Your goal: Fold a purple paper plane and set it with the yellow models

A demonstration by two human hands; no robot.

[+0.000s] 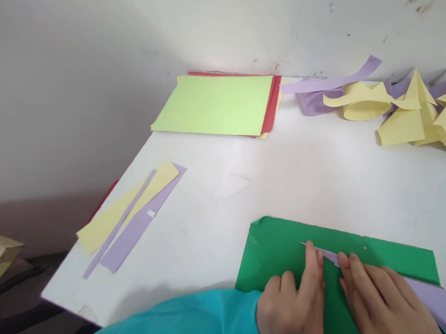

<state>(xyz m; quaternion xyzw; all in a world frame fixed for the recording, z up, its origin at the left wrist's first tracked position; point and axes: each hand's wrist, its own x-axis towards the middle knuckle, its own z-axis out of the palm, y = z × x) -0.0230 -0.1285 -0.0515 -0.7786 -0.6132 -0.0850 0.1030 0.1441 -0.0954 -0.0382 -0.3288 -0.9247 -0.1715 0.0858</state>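
Observation:
A narrow purple paper [329,255], folded and ending in a thin point, lies on the green sheet [279,244] in front of me. My left hand [295,300] presses on its pointed end with the forefinger, the other fingers curled in. Just to the right, my right hand [382,293] presses the same paper with its fingertips held together. A wider stretch of purple paper [437,300] shows beyond the right hand; whether it belongs to the same piece is hidden by that hand. The thumbs are mostly hidden.
Yellow strips [109,220] and purple strips [131,236] lie near the left table edge. A stack of light green paper [216,105] over red and yellow sheets sits by the wall. Curled purple strips [331,84] and folded yellow paper shapes [407,125] stand at the back right.

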